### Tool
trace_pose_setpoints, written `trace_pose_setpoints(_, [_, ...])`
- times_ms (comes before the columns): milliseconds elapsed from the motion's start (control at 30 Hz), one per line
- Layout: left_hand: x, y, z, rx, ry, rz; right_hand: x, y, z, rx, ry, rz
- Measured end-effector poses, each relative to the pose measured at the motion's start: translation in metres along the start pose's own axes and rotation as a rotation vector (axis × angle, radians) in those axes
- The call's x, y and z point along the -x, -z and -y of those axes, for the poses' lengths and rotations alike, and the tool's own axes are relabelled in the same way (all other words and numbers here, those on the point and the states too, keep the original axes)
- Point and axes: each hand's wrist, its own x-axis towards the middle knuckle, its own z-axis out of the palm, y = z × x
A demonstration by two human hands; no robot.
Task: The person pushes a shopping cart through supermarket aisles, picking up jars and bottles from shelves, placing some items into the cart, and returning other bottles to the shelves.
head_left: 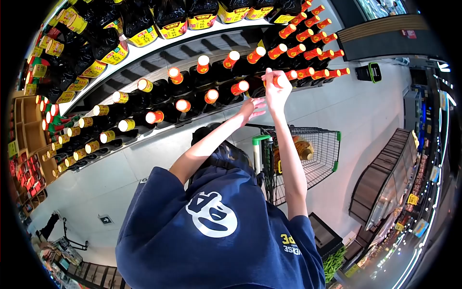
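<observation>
My right hand (277,91) is closed round the orange-red cap (276,82) of a dark bottle in the front row of a shelf. Most of that bottle is hidden by my hand and wrist. Just left of and below it, my left hand (252,109) has its fingers stretched out and apart, near the dark bottles; whether it touches one cannot be made out. Around both hands stand rows of dark bottles with red caps, among them a front-row cap (239,87) and one behind it (231,59).
A wire shopping cart (327,164) with a green handle (261,139) stands beside me, holding a yellowish container (302,148). Yellow-capped bottles (126,125) line the shelf's left. Larger yellow-labelled bottles (173,24) fill the shelf above. A dark basket (368,73) lies at the right.
</observation>
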Motion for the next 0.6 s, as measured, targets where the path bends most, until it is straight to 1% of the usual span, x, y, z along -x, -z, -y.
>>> trace_pose_setpoints(133, [-0.010,0.015,0.011,-0.088,-0.015,-0.047,0.001,-0.005,-0.015,-0.005,-0.047,-0.015])
trace_pose_setpoints(300, [-0.007,0.021,0.012,-0.165,0.000,-0.081,0.001,-0.012,-0.033,-0.019,-0.034,-0.026])
trace_pose_setpoints(400, [-0.011,0.024,0.018,-0.201,-0.050,-0.089,0.002,-0.015,-0.042,0.001,-0.078,-0.025])
trace_pose_setpoints(500, [-0.016,0.026,0.024,-0.191,-0.066,-0.117,0.005,-0.017,-0.054,0.009,-0.064,-0.046])
trace_pose_setpoints(533, [-0.016,0.025,0.024,-0.218,-0.072,-0.128,0.006,-0.020,-0.057,-0.039,-0.077,-0.083])
trace_pose_setpoints(600, [-0.016,0.026,0.025,-0.272,-0.082,-0.150,0.005,-0.021,-0.059,-0.039,-0.083,-0.095])
